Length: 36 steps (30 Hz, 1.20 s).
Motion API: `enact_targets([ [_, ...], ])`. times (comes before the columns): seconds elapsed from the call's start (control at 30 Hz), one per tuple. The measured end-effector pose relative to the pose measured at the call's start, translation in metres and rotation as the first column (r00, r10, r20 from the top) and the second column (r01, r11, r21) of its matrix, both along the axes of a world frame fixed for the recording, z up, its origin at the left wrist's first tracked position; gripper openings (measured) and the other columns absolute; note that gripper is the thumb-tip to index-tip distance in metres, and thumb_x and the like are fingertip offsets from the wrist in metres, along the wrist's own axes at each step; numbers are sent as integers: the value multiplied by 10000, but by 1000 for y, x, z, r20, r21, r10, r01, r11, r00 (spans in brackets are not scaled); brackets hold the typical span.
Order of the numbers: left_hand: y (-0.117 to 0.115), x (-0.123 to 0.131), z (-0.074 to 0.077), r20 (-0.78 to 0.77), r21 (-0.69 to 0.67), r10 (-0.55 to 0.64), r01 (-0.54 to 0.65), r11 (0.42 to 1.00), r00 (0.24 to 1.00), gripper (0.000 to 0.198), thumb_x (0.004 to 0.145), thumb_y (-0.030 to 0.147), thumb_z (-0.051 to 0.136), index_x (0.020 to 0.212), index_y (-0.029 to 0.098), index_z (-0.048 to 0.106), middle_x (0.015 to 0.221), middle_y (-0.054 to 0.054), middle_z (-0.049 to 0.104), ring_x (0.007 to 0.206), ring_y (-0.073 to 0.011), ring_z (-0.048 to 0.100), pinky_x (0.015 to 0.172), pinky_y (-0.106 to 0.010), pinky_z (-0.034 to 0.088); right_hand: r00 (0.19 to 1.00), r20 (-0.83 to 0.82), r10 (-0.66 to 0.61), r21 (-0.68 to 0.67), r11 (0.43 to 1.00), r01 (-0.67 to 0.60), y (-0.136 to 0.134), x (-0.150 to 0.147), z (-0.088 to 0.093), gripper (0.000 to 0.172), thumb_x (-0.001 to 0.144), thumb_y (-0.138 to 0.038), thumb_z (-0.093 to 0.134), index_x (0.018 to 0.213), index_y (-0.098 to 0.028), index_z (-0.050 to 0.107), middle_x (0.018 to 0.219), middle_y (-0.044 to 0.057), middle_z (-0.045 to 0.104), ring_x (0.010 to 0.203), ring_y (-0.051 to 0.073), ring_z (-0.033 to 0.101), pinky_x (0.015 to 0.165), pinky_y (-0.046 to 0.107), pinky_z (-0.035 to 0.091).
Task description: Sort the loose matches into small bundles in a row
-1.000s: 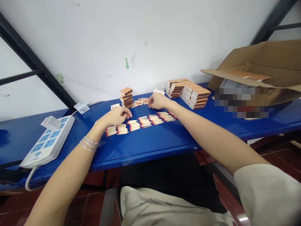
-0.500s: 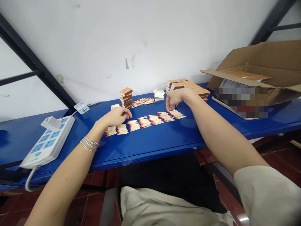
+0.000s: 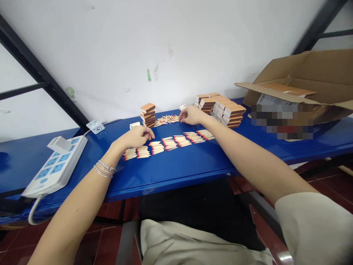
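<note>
My left hand rests on the blue table by the left end of the row of matches, its fingers loosely bent and slightly apart, with nothing seen in them. My right hand is at the right end of a loose heap of matches, fingertips drawn together and bent down. Whatever lies between those fingertips is too small to make out. Nearer me, several neat bundles of red-tipped matches lie side by side in a slanting row. White matchbox trays are partly hidden behind my right hand.
A short stack of matchboxes stands left of the heap. More matchboxes are piled at the right, beside an open cardboard carton. A white power strip lies at the left, near a small card.
My right hand has moved left, from the right end of the bundle row to the loose heap, covering part of the white trays. My left hand has stayed in place.
</note>
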<state>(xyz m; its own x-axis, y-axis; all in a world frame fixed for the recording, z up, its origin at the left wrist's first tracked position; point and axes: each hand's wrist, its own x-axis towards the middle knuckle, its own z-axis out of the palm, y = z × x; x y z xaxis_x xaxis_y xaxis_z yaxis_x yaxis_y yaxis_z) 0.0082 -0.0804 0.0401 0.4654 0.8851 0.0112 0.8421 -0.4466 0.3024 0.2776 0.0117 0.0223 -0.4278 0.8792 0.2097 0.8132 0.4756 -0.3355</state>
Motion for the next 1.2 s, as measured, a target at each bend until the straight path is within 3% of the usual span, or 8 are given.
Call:
enact_targets([
  [0.17,1,0,0,3,1,-11,11,1000,1000,347,704,126,441,911,149,718,850,-49,732,774,-165,658,702,-256,502,999,16,47,27,999,-47,2,-17,-10,196,760,-186,637,915,-147,749,884,65,746,770,153,650,680,215,453],
  [0.37,1,-1,0,6,5,-7,7,1000,1000,346,699,127,446,907,161,720,848,-36,736,764,-162,652,695,-254,502,997,82,-7,7,1000,7,6,-19,-15,160,745,-148,628,868,-131,729,918,107,742,814,184,655,687,234,447],
  [0.57,0,-1,0,-11,8,-7,7,1000,1000,356,707,115,442,926,148,720,852,-41,733,776,-160,651,708,-248,497,999,8,-32,58,998,32,2,-29,-20,272,804,-415,646,867,-157,705,899,83,731,843,204,653,757,283,471],
  [0.73,0,-1,0,-19,9,8,-8,1000,1000,355,710,117,440,927,153,719,862,-38,733,762,-157,648,703,-250,496,992,-23,-124,-7,992,124,-1,-39,-21,115,788,-246,645,852,-181,715,924,68,737,893,213,660,827,306,479],
  [0.83,0,-1,0,-25,13,3,-2,1000,1000,361,715,125,432,932,153,718,859,-37,731,770,-158,649,707,-252,496,992,-25,-124,-10,992,124,1,-36,-21,114,763,-172,633,830,-176,725,913,78,742,898,219,665,814,288,481],
  [1.2,1,-3,0,-31,19,1,-1,1000,1000,370,708,140,433,940,143,721,869,-51,734,781,-175,652,708,-268,493,998,49,-43,-15,999,44,-8,-34,-15,148,806,-191,608,882,-150,728,944,105,743,908,220,669,784,274,481],
])
